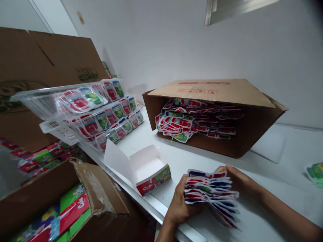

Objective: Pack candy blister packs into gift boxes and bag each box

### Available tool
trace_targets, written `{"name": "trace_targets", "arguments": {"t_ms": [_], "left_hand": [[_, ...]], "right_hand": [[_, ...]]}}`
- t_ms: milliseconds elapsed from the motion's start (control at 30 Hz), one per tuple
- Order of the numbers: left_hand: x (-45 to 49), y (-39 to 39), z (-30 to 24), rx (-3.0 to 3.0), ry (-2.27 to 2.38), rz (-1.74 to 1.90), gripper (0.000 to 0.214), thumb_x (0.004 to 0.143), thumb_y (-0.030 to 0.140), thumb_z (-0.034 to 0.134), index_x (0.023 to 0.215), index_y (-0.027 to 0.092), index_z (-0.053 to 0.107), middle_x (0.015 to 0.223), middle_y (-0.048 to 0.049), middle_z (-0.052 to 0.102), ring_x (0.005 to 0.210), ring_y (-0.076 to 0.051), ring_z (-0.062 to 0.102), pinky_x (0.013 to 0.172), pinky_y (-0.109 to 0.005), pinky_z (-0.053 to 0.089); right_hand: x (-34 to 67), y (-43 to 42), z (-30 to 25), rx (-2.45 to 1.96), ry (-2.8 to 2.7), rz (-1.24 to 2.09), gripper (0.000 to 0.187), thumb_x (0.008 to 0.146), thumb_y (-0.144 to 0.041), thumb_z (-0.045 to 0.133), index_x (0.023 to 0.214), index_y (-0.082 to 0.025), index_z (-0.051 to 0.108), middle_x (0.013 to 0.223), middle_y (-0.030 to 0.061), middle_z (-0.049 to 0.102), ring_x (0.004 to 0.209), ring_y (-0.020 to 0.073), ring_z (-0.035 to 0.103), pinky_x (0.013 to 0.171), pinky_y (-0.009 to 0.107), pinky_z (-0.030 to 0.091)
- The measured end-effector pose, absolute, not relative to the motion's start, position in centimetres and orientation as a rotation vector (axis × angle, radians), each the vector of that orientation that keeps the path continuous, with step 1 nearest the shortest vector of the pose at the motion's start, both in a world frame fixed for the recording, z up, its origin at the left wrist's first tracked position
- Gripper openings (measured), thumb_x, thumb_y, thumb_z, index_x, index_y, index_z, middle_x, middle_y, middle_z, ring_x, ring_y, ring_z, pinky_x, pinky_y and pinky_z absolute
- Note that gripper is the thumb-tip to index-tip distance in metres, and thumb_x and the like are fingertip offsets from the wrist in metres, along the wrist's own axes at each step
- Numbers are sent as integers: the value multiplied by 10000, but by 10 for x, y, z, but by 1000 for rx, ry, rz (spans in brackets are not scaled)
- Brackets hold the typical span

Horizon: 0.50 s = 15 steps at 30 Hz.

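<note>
A thick stack of candy sachets [209,190], white-edged with red, blue and green prints, is held upright above the white table. My left hand [180,203] wraps round its left side, fingers partly hidden behind the stack. On the far right side, my right hand [230,173] presses against the sachets, its fingers mostly hidden behind them. Left of my hands stands a small display box [153,179] marked Cola, its white lid raised and its white inside bare. Beyond, a cardboard carton [212,90] lies on its side, with many more sachets [179,122] piled at its mouth.
Clear plastic trays [88,117] of sachets stand in tiers at the left, against a big brown carton [58,57]. Below the table's edge, an open carton [106,195] holds flat printed boxes [73,215]. A green sachet [316,173] lies at the far right.
</note>
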<state>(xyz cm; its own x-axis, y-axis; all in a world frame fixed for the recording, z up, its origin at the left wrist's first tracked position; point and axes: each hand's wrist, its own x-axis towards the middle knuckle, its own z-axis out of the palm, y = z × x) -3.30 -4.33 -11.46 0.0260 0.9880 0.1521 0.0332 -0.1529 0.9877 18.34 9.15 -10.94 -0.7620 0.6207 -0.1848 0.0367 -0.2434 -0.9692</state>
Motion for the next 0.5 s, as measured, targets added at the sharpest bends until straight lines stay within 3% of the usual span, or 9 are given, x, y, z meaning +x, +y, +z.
{"name": "trace_targets", "arguments": {"t_ms": [67, 133, 267, 333, 400, 433, 500], "left_hand": [[-32, -44, -112, 1379, 1160, 1316, 582, 608, 120, 774, 1148, 175, 564, 1143, -87, 634, 1042, -278, 626, 928, -361, 497], [-31, -45, -112, 1389, 1152, 1342, 582, 605, 108, 764, 1148, 180, 568, 1163, -85, 627, 1066, -283, 618, 945, -362, 490], [-29, -47, -119, 1358, 1130, 1360, 693, 605, 81, 734, 1242, 196, 486, 1183, -78, 631, 1080, -283, 620, 964, -377, 485], [-28, -47, -123, 1336, 1159, 1375, 968, 564, 51, 742, 1400, 218, 285, 1196, -72, 636, 1091, -280, 621, 990, -395, 471], [-26, -46, -123, 1300, 1147, 1386, 1174, 520, 42, 768, 1465, 223, 97, 1185, -67, 652, 1082, -276, 631, 1013, -405, 456], [-26, -45, -120, 1277, 1122, 1375, 1155, 522, 50, 775, 1460, 217, 122, 1170, -67, 663, 1071, -275, 638, 1007, -399, 461], [-25, -45, -113, 1242, 1088, 1337, 886, 568, 74, 766, 1345, 192, 357, 1134, -78, 678, 1039, -275, 652, 954, -371, 493]], "right_hand": [[170, 114, -104, -818, -1907, 1792, 575, 920, -628, 368, 886, -160, 702, 842, 106, 718, 809, 240, 660, 767, 367, 506], [145, 144, -96, -834, -2203, 1273, 462, 936, -539, 405, 930, -174, 689, 904, 87, 719, 835, 225, 653, 784, 343, 507], [77, 203, -81, -897, -2434, 256, 376, 936, -299, 430, 1253, -157, 574, 1277, 134, 619, 1122, 258, 579, 960, 370, 443], [47, 226, -76, -930, -2426, 111, 448, 895, -199, 455, 1333, -126, 514, 1403, 172, 517, 1234, 319, 493, 1029, 462, 368], [32, 241, -74, -918, -2433, 74, 445, 875, -136, 441, 1310, -132, 539, 1389, 167, 537, 1237, 337, 485, 1034, 502, 338], [30, 246, -73, -905, -2439, 53, 424, 876, -121, 426, 1276, -140, 567, 1351, 157, 574, 1218, 330, 502, 1029, 495, 340], [38, 250, -72, -894, -2433, 19, 365, 897, -136, 400, 1197, -138, 609, 1273, 151, 629, 1180, 314, 532, 1007, 458, 361]]}}
